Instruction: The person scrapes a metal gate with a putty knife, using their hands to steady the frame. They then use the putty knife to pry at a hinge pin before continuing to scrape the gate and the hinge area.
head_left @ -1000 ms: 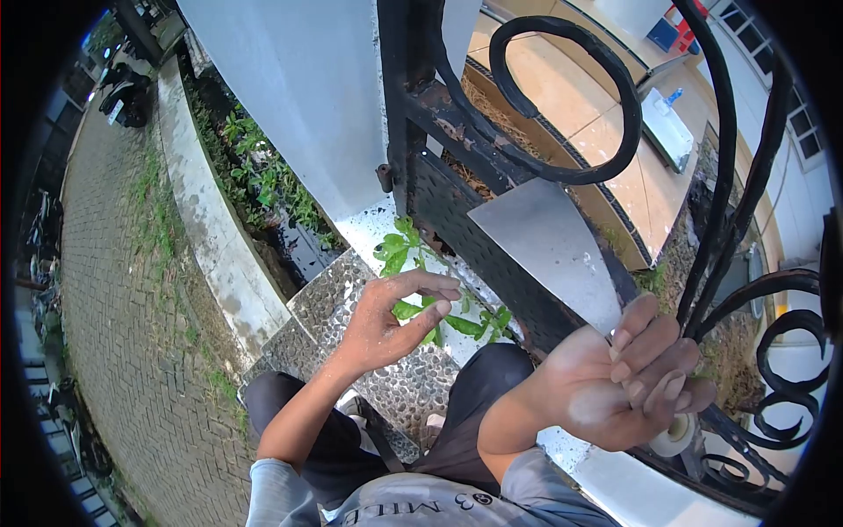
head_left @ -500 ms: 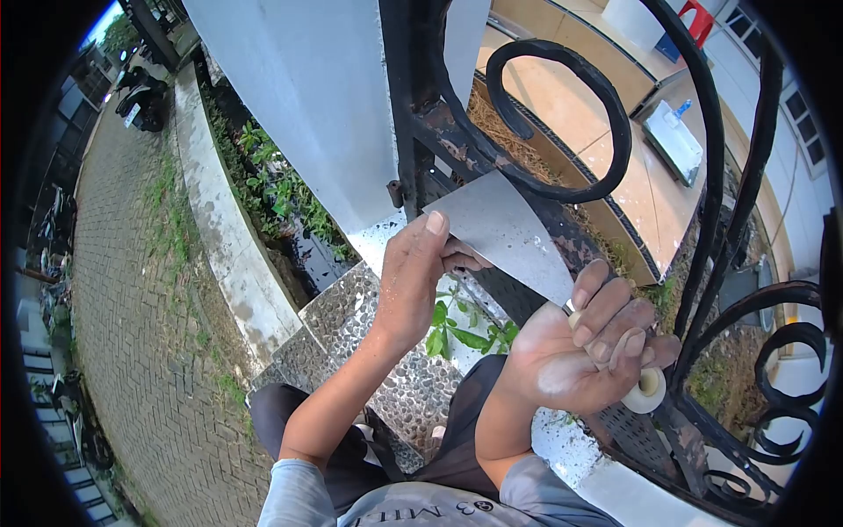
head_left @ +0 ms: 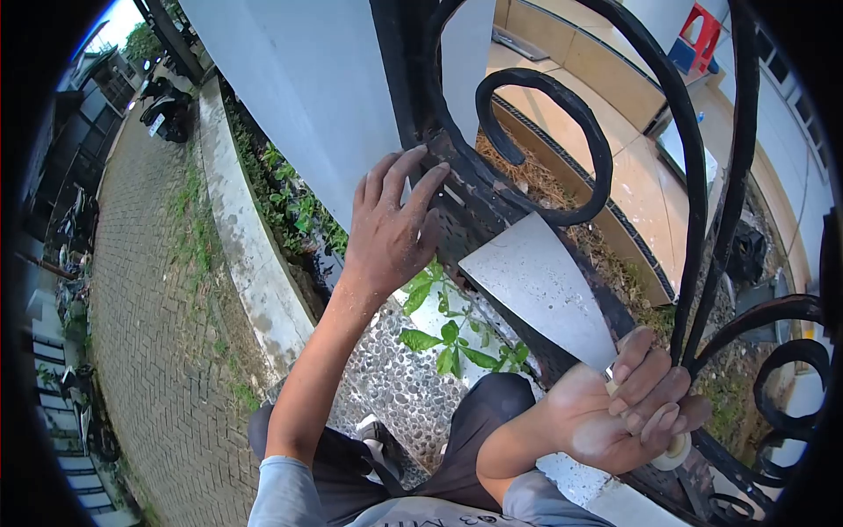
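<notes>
My right hand (head_left: 628, 408) is wrapped round the handle of a wide putty knife (head_left: 544, 285); the handle's pale round end pokes out below the fist. The flat, speckled blade points up and left, overlapping the lower rail of a black iron gate (head_left: 606, 154). My left hand (head_left: 386, 228) holds nothing, its fingers apart. Its fingertips are right at the dark rail, beside the white pillar (head_left: 303, 83), to the upper left of the blade. Paint on the rail is chipped and patchy.
Leafy green plants (head_left: 452, 347) grow below the rail. Beyond the gate are a tiled step (head_left: 637, 176), a white tray (head_left: 689, 145) and a red stool (head_left: 698, 39). Pebbled paving (head_left: 395, 360) lies by my feet. Left, a concrete kerb (head_left: 255, 255) borders a brick lane with a parked motorbike (head_left: 165, 110).
My left hand has let go of the putty knife's blade and moved up to the gate rail, fingers spreading. The right hand with the putty knife sits lower and further right in view.
</notes>
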Demonstrator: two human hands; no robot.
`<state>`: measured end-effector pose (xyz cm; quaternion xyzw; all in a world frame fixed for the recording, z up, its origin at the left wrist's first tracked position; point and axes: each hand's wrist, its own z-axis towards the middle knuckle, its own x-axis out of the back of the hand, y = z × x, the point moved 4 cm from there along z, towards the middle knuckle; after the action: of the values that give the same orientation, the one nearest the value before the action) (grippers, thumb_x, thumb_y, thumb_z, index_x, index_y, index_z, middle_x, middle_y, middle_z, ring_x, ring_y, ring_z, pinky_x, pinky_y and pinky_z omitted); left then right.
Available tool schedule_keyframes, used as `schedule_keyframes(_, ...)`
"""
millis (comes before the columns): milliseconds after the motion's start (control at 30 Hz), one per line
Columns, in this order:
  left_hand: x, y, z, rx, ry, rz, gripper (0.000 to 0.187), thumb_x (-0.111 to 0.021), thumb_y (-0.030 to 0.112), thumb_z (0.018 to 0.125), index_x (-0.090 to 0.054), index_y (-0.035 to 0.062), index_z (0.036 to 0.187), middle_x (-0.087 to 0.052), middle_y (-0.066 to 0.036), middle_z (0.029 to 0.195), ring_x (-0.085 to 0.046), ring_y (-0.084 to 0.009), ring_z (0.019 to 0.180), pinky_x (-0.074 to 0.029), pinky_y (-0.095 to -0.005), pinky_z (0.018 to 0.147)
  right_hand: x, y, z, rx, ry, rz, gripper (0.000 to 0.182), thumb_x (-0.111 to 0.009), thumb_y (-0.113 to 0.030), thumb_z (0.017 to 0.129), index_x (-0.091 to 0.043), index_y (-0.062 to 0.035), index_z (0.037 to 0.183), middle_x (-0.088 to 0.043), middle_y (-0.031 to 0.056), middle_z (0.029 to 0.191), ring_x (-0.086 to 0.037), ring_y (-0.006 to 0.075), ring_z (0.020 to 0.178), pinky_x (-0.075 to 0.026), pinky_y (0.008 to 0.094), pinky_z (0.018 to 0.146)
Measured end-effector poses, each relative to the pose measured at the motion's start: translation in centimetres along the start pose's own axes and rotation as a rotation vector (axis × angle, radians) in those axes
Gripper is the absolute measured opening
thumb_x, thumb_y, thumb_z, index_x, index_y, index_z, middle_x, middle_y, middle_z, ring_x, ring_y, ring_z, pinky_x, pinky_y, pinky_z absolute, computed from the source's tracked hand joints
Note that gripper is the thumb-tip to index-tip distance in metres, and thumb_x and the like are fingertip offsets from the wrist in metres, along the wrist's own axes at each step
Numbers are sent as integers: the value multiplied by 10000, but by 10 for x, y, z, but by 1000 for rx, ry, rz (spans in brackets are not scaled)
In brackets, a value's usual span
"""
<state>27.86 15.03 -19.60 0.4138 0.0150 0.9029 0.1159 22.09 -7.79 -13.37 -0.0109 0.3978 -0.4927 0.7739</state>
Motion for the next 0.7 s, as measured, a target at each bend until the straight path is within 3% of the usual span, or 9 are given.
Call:
schedule_keyframes(33, 5, -5, 1, 76, 85, 14, 597, -665, 46, 701, -486, 85, 1269, -459, -137, 1306, -437, -359, 1184, -392, -482, 989, 1, 2, 0, -37, -12, -14, 199, -503, -96, 913, -341, -199, 859, -321, -27, 588, -341, 104, 529, -336, 323, 627)
schedule_keyframes(133, 7, 4, 4, -4, 33, -12, 594, -656, 51, 718, -473, 74, 1283, -456, -129, 1310, -443, -354, 1166, -415, -459, 971, -3, 2, 1, 21, -16, 75, 133, -432, -114, 877, -323, -116, 801, -317, -11, 582, -313, 107, 540, -292, 325, 623)
schedule_keyframes(267, 2, 6, 19, 72, -168, 111, 597, -648, 78, 738, -458, 65, 1304, -451, -119, 1324, -445, -344, 1162, -443, -418, 947, -2, 4, 2, 26, -36, 64, 132, -433, -117, 875, -315, -112, 815, -321, -5, 587, -320, 110, 547, -293, 327, 624)
schedule_keyframes(433, 6, 2, -8, 67, -6, -114, 405, -635, 62, 787, -524, 60, 1176, -536, -125, 1245, -577, -280, 997, -499, -388, 819, 0, 7, 2, 21, -76, 104, 132, -451, -156, 875, -332, -113, 837, -335, -5, 603, -326, 116, 556, -296, 330, 624)
schedule_keyframes(533, 4, -16, -18, 327, 22, -370, 415, -632, 42, 798, -523, 63, 1198, -530, -119, 1258, -568, -240, 1036, -496, -365, 814, -8, 14, -2, 15, -91, 113, 140, -492, -202, 873, -364, -147, 857, -374, -13, 626, -336, 112, 557, -307, 334, 637)
schedule_keyframes(600, 8, -25, -10, 340, 136, -472, 417, -588, 31, 843, -504, 76, 1250, -520, -109, 1271, -541, -206, 1083, -489, -374, 856, -17, 27, -6, 14, -132, 86, 149, -523, -212, 862, -379, -175, 857, -400, -16, 646, -360, 112, 564, -326, 348, 655)
schedule_keyframes(700, 22, -32, 15, 287, 242, -534, 383, -540, 19, 854, -489, 19, 1233, -529, -143, 1213, -557, -236, 1054, -475, -376, 875, -30, 45, -19, -46, -140, 107, 167, -556, -201, 847, -389, -199, 852, -427, -17, 665, -399, 119, 581, -356, 372, 681)
